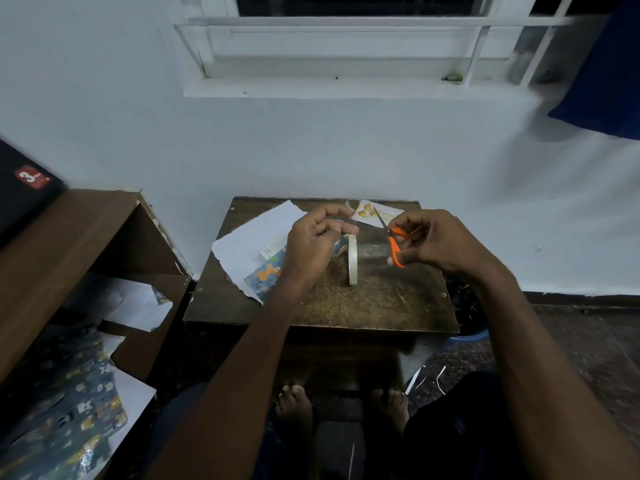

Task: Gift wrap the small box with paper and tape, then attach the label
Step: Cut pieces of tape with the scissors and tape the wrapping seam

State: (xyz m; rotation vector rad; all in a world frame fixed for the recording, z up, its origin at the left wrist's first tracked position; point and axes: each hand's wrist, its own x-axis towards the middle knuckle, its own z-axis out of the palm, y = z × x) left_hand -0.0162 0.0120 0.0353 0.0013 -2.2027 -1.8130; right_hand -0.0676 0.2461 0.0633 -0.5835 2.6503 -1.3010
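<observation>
On the small wooden table (381, 306), my left hand (318, 240) hovers with curled fingers, and a short pale strip of tape (349, 204) sticks up from its index fingertip. Just below its thumb, a white tape roll (352, 265) stands on edge. My right hand (433, 240) grips orange-handled scissors (394, 245), whose blades point up and left toward the strip. The small box (273, 248) lies on patterned wrapping paper (265, 273) whose white underside (252, 233) faces up. My left hand partly covers the box. A label with yellow ornaments (375, 213) lies at the table's back edge.
A brown shelf unit (69, 244) stands at the left with more patterned paper (69, 410) and a white sheet (138, 306) in it. A white wall and a window sill are right behind the table. My bare feet (298, 407) are under the table.
</observation>
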